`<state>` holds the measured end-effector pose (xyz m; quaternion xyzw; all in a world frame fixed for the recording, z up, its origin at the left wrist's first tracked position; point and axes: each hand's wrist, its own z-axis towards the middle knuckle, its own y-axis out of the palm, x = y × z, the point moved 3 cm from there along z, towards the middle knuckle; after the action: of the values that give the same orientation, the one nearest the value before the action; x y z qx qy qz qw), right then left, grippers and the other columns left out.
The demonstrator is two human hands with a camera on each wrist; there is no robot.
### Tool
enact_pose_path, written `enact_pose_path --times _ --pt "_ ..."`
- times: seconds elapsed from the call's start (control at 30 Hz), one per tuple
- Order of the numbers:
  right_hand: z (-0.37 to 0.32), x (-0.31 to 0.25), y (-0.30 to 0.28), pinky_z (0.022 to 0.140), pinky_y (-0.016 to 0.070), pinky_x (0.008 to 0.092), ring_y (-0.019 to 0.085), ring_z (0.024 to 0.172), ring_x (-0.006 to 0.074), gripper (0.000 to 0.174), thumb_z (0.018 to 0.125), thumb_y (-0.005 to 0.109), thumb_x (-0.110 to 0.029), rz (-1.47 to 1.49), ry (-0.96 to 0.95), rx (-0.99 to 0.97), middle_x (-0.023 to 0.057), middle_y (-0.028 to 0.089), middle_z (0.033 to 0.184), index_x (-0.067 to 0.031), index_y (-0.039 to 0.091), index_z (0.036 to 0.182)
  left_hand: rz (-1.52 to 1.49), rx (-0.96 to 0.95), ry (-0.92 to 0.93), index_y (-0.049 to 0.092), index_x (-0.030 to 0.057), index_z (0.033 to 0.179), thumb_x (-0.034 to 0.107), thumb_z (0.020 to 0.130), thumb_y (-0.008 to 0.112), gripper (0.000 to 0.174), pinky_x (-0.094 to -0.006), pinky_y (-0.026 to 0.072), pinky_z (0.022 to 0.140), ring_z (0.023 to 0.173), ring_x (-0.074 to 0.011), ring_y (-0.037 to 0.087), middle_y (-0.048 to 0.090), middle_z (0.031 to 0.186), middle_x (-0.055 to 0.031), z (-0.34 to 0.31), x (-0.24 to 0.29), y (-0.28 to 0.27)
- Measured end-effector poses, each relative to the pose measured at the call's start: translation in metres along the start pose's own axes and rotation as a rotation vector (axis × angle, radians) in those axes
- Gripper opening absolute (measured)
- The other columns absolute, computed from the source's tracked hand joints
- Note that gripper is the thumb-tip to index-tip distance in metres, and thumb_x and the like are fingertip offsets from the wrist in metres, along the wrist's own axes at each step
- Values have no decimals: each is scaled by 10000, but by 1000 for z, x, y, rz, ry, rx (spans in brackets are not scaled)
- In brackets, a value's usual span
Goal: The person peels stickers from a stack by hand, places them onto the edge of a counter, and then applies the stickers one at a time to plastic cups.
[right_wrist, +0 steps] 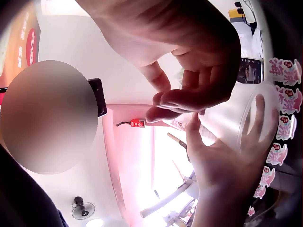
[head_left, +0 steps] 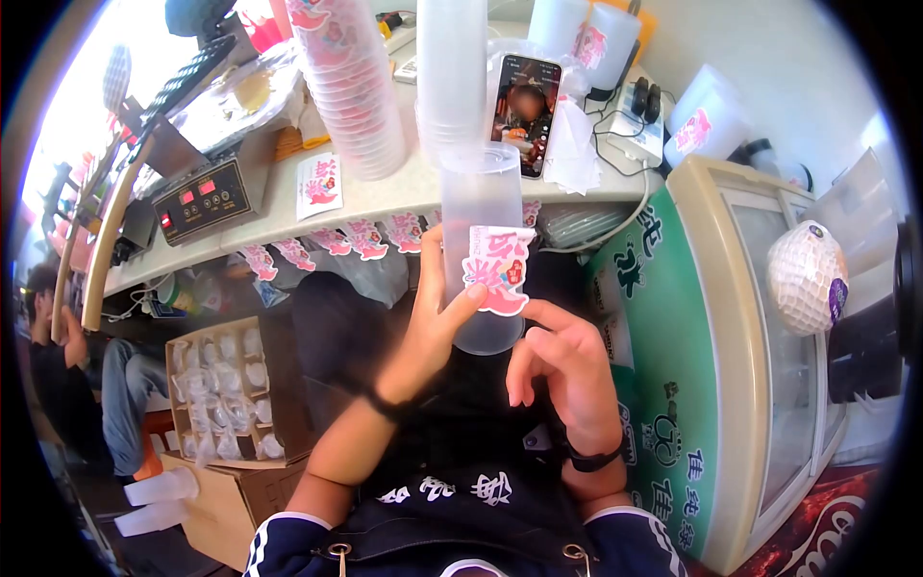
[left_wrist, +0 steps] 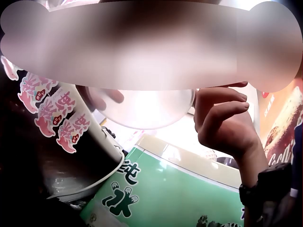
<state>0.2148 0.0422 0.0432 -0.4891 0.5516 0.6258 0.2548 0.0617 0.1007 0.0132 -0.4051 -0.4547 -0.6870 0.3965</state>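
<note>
- Left hand [head_left: 433, 332] is holding a translucent plastic cup [head_left: 481, 197] upright in front of the chest, below the counter [head_left: 404, 188] edge. Its fingers are wrapping the cup wall and the thumb is pressing on a pink sticker [head_left: 497, 269] on the cup's side.
- Nothing is showing inside the cup.
- Right hand [head_left: 567, 370] is hovering just beside the cup base, with the index finger reaching to the sticker's lower edge and the other fingers curling in narrow. Cannot tell if they are pinching anything.
- A printed cup stack [head_left: 351, 87] and a plain cup stack [head_left: 450, 77] are standing nested on the counter, and a phone [head_left: 525, 111] is leaning just behind the held cup.
- A cardboard box [head_left: 212, 329] at lower left is holding small clear pieces in divided cells.
- A green chest freezer [head_left: 673, 404] is sitting to the right, lid closed.
- Left wrist view is looking up at the cup's round bottom, with the freezer under it; the head view is not showing that bottom.
- Right wrist view is showing the right thumb and fingertips nearly meeting, which the head view is hiding.
- Only the head view is showing the stacks and the box.
</note>
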Motion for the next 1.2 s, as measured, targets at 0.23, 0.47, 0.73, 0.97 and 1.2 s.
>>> enact_pose_path --times 0.23,0.47,0.73,0.97,1.2 --pt "-1 6 -14 478 406 204 558 500 66 285 943 674 -230 -490 54 155 33 630 604 -1 631 1107 -3 71 -79 219 19 1466 353 876 581 769 -350 445 1006 1190 -215 547 488 1334 -167 -5 -10 -7" --pt "38 -5 -11 938 480 384 609 1124 242 1088 696 867 -219 -507 -426 195 175 585 1278 -44 194 1534 47 -114 -149 243 23 1429 532 829 607 867 -368 441 1029 1229 -238 541 483 1346 -193 -28 -18 -2" --pt "48 -9 -23 777 553 294 682 930 168 617 737 858 -102 -396 -317 211 160 688 1059 -29 451 1194 31 -165 -289 292 56 1401 172 745 835 859 -344 476 984 1205 -189 533 498 1285 -118 -46 -18 4" --pt "46 -8 -28 745 535 294 680 801 120 444 829 801 -238 -290 -184 230 135 724 932 -29 497 1075 -13 -153 -360 297 53 1399 181 751 826 846 -349 476 993 1192 -177 529 487 1275 -96 -55 -19 1" --pt "42 -2 -25 697 533 289 663 783 126 548 769 842 -248 -516 -271 197 119 690 891 -64 461 1118 95 -174 -365 301 55 1401 173 760 811 828 -358 433 1028 1210 -187 520 491 1283 -103 -63 -19 3"
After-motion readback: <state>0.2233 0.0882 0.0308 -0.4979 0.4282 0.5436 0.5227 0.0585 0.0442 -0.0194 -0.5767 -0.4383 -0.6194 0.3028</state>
